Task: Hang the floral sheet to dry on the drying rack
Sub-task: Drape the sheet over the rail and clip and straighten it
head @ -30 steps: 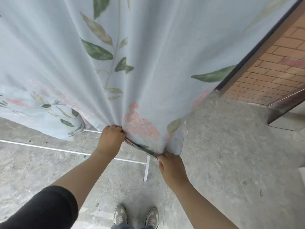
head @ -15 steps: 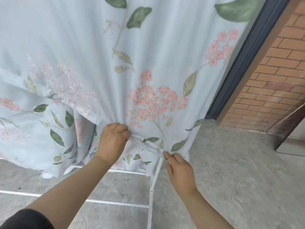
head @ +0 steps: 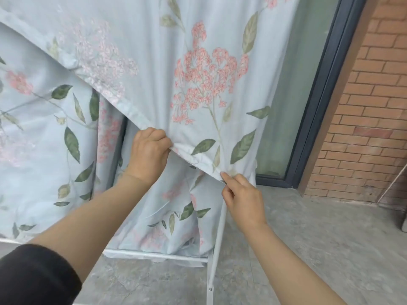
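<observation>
The floral sheet (head: 154,51), pale blue with pink blossoms and green leaves, hangs in front of me and fills the upper left of the view. My left hand (head: 147,155) is closed in a fist on its lower hem. My right hand (head: 242,194) pinches the same hem further right, near the sheet's corner. The hem runs taut between the two hands. A second layer of the sheet hangs behind and reaches lower. The white drying rack (head: 213,260) shows only as an upright leg and a low crossbar under the cloth; its top is hidden.
A dark-framed glass door (head: 308,95) stands right behind the sheet. A red brick wall (head: 370,128) rises to its right. Grey concrete floor (head: 319,238) spreads below and to the right. Some dark object sits at the far right edge.
The view has tilted up, away from my feet. Both hands have risen with the hem and moved apart, spreading the sheet's lower edge. More of the floral print shows.
</observation>
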A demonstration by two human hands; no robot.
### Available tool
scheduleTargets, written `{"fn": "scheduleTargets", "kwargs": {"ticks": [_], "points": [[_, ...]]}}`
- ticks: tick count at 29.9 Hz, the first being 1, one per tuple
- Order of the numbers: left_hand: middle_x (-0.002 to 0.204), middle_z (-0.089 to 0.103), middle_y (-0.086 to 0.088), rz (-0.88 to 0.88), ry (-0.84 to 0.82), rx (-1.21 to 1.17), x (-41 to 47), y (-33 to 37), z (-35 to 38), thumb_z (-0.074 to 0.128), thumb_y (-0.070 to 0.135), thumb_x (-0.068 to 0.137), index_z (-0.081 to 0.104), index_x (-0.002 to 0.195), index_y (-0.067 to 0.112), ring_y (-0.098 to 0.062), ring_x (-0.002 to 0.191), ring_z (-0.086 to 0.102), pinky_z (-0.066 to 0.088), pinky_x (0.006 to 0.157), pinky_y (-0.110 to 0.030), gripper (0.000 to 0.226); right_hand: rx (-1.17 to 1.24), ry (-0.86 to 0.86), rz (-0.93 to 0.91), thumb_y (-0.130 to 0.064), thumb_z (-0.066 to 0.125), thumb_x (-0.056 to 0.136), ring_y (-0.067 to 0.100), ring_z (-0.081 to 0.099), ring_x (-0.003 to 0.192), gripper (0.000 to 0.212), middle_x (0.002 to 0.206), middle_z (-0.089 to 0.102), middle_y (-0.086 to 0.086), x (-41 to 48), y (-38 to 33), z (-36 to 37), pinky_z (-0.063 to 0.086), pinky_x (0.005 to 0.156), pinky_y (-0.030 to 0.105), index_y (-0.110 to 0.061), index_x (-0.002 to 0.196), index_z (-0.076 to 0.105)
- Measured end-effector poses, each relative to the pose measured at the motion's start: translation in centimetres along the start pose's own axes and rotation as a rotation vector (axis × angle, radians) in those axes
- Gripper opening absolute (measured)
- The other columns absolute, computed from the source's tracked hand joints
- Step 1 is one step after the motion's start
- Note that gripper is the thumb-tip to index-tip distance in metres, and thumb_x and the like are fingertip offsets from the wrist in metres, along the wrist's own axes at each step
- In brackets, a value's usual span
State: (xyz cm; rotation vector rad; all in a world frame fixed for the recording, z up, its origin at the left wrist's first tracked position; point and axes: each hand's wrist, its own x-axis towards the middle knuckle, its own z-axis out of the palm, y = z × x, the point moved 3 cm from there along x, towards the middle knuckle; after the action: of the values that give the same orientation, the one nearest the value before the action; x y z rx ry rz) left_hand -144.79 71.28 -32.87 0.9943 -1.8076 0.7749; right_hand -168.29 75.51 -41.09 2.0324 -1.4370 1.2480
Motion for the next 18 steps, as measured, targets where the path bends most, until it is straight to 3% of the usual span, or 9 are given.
{"fn": "scheduleTargets", "kwargs": {"ticks": [5,12,18], "points": [[0.065,0.057,-0.009,0.013,0.025,0.024,-3.7,1.2,-2.2,0.060,0.001,0.070,0.068,0.068,0.003,-0.031,0.064,0.054,0.027,0.064,-0.031,0.008,-0.040,-0.048,-0.012,-0.023,0.040,0.082,0.018,0.052,0.050,0.044,0.072,0.053,-0.001,-3.4,-1.7,-0.1,0.045,0.041,0.029,-0.017,0.116,0.068],[0.062,0.055,-0.007,0.000,0.009,0.034,-8.4,0.1,-2.5,0.060,-0.004,0.064,0.066,0.063,0.004,-0.029,0.061,0.051,0.030,0.060,-0.033,0.010,-0.035,-0.169,0.022,-0.014,0.055,0.077,0.016,0.054,0.049,0.039,0.072,0.054,-0.004,-6.7,-3.6,1.3,0.047,0.042,0.026,-0.020,0.113,0.068],[0.061,0.054,-0.006,-0.023,-0.089,0.071,-11.3,-1.2,-0.8,0.057,-0.003,0.063,0.065,0.060,0.006,-0.028,0.059,0.050,0.037,0.055,-0.037,0.012,-0.003,-0.280,0.033,-0.016,0.049,0.085,0.022,0.065,0.075,0.038,0.098,0.064,0.001,-8.6,-4.2,3.7,0.053,0.061,0.032,-0.020,0.121,0.063]]}}
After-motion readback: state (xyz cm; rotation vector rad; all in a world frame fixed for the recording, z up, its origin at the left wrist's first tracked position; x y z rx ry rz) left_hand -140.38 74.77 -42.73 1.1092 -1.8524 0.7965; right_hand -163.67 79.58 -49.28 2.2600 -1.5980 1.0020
